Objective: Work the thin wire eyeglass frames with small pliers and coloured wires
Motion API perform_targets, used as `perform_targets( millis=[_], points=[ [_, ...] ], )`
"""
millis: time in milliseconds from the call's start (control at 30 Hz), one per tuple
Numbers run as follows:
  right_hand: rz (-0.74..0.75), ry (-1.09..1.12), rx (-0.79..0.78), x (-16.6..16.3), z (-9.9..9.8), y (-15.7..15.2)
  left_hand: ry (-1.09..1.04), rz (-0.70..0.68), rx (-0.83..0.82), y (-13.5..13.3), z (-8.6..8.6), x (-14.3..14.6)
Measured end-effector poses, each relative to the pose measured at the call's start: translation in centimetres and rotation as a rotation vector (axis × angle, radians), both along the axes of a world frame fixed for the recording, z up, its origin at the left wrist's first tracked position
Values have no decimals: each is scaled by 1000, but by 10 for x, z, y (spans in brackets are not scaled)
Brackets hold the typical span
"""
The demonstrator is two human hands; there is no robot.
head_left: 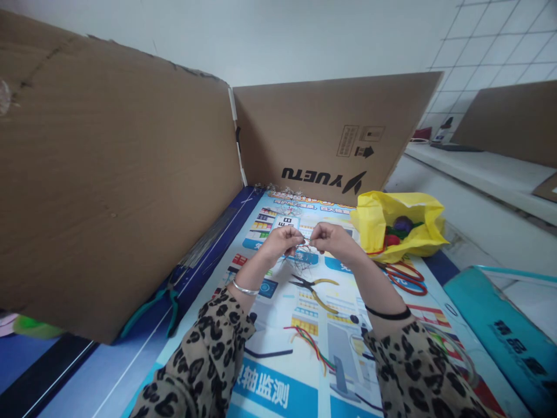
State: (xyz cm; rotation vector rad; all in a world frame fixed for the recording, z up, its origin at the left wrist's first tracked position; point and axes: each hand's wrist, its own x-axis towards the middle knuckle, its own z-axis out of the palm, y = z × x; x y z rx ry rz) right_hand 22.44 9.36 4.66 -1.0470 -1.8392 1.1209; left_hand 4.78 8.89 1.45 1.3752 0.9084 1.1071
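My left hand (282, 241) and my right hand (331, 239) are raised together above the printed poster mat (278, 389), fingers pinched closed on a small piece of thin silvery wire (306, 242) held between them. A tangle of the same wire hangs just below the hands. Under them on the mat lie yellow-handled pliers (317, 288). Both arms wear leopard-print sleeves; a silver bangle is on the left wrist, a black band on the right.
Cardboard walls (108, 174) stand at the left and back. A yellow plastic bag (398, 223) with coloured items sits at the right, red loops (407, 276) beside it. Teal-handled pliers (167, 299) lie left, coloured wires (311, 342) near me, a wire pile (285, 200) at the back.
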Motion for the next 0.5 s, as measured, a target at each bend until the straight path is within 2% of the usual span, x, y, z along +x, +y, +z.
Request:
perform_targets(
  millis=[267,500],
  points=[
    [-26,-38,13,1,-1,3,70,30,47,-1,5,0],
    [-90,-116,60,-1,-2,1,274,126,219,-4,10,4]
  ],
)
